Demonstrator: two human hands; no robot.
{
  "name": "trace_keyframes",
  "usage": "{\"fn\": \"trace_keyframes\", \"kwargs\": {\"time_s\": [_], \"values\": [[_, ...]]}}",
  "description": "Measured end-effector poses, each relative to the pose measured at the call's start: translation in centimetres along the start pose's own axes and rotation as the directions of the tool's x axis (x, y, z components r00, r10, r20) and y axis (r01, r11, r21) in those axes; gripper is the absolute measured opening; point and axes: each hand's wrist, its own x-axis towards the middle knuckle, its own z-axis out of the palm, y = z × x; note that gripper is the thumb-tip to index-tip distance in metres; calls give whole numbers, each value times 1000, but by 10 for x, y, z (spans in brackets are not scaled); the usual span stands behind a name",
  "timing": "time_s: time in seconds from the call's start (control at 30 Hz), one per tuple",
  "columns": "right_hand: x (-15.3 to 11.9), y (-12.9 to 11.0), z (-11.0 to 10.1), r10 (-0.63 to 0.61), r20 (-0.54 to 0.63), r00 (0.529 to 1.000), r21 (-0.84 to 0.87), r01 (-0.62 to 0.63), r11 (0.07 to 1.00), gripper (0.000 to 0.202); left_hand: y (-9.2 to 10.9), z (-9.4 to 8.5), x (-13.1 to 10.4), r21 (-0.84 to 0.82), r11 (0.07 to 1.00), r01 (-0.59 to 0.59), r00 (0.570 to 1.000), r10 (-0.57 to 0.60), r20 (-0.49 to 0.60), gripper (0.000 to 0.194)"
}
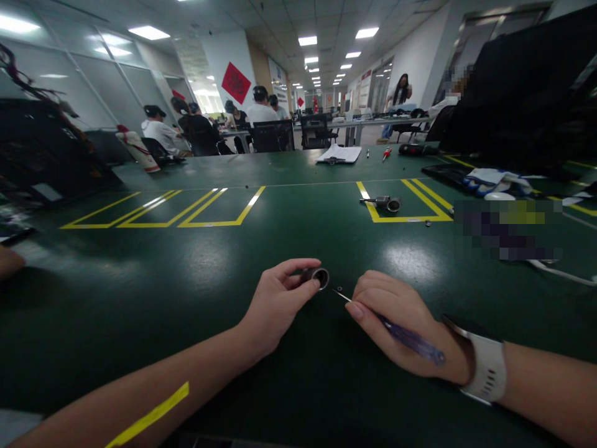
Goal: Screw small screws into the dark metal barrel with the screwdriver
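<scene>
My left hand (280,298) grips a dark metal ring-shaped part (319,277) between thumb and fingers, its round opening facing right and toward me. My right hand (396,317) is closed around a screwdriver with a translucent purple handle (413,342). Its thin shaft (342,295) points left, the tip just short of the metal part. Beside the tip lies a tiny dark nut-like piece (340,289). Farther back, a similar metal part with a shaft (382,203) rests inside a yellow-taped outline.
On the green table (140,298) are a clipboard with papers (342,154), a red screwdriver (387,153), white-blue gloves (497,182) and a small ring (428,223). Another person's hand (9,262) shows at the left edge. People sit beyond.
</scene>
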Motion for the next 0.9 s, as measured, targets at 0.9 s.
{"fn": "trace_keyframes", "kwargs": {"time_s": [0.9], "values": [[6,1,1,228,-5,974,108,-226,968,14,-5,-4,2,99,989,-110,993,106,49,31]]}}
